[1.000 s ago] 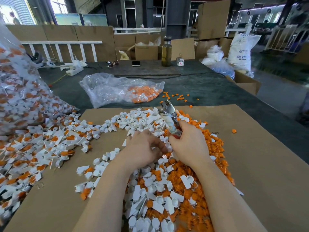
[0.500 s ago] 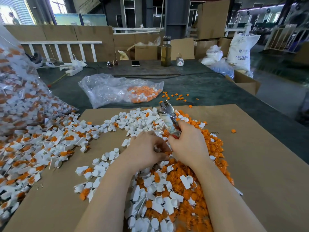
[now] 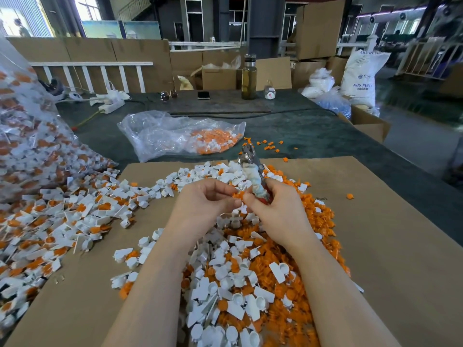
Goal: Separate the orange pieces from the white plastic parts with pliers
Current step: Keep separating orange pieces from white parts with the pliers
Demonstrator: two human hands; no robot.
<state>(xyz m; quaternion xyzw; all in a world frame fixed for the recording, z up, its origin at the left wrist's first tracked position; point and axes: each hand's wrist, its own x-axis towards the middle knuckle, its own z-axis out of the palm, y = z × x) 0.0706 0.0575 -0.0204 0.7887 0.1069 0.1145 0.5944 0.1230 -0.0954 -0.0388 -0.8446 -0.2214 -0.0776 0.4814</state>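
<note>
Surface: a cardboard sheet (image 3: 375, 246) is being used as the work area on a dark green table (image 3: 313, 136).
Near pile: mixed white plastic parts (image 3: 225, 291) and orange pieces (image 3: 275, 259) are being heaped between the forearms.
Left hand (image 3: 203, 206): an orange piece (image 3: 237, 195) is being pinched at the fingertips.
Right hand (image 3: 280, 211): pliers (image 3: 251, 169) are being gripped by the wrapped handles, jaws pointing away.
Far: a clear bag (image 3: 180, 134) of orange pieces is being kept beyond the sheet.

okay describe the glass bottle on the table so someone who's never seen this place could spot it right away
Look past the cardboard sheet to the far edge of the dark green table. The glass bottle stands upright there, between a black phone and a small jar. It is the tallest thing there, holding yellowish liquid.
</note>
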